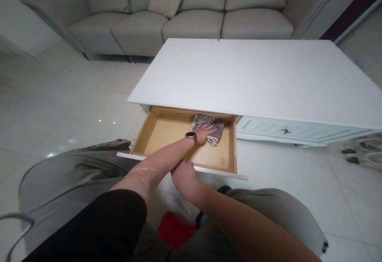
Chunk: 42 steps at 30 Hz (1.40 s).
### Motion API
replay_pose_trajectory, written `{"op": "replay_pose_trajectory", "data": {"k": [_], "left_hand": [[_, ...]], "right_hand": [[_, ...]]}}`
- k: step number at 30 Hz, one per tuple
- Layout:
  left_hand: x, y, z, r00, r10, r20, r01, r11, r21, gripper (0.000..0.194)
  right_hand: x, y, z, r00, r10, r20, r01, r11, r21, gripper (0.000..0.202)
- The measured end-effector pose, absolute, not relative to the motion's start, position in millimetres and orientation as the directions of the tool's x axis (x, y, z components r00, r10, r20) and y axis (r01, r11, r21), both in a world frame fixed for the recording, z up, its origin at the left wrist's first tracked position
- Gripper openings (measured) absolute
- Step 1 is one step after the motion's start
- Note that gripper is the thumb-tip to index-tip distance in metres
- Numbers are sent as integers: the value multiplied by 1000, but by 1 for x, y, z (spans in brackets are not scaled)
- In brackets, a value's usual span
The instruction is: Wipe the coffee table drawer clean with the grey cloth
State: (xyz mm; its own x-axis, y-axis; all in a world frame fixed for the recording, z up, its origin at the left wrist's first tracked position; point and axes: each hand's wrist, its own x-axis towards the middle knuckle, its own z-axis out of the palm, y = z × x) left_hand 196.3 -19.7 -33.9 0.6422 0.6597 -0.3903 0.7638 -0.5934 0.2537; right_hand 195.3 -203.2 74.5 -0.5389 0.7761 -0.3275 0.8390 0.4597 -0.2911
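My left hand [205, 131], with a watch [191, 135] on its wrist, lies flat on a folded patterned cloth [219, 126]. Its fingers are spread over the cloth, which rests at the right side inside a pulled-out wooden drawer [161, 128]. Below my left forearm, my right hand [183, 174] is closed at the middle of the drawer's white front [221, 172]. Its fingertips and any handle there are hidden. Both forearms cross over the drawer's front edge.
The drawer belongs to a white coffee table [238, 75]. Beside it is a shut drawer [277, 130] with a metal handle [285, 131]. A grey sofa [197, 25] stands behind the table. My knees are on either side of the open drawer, with a red object [175, 230] between them.
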Motion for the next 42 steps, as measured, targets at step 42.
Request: {"op": "replay_pose_trajectory", "data": {"k": [42], "left_hand": [[68,-53,17,481,628,-611,805,-592,25,77]], "right_hand": [[199,-209,88,-541,764,-353,839,518,-164,43]]}}
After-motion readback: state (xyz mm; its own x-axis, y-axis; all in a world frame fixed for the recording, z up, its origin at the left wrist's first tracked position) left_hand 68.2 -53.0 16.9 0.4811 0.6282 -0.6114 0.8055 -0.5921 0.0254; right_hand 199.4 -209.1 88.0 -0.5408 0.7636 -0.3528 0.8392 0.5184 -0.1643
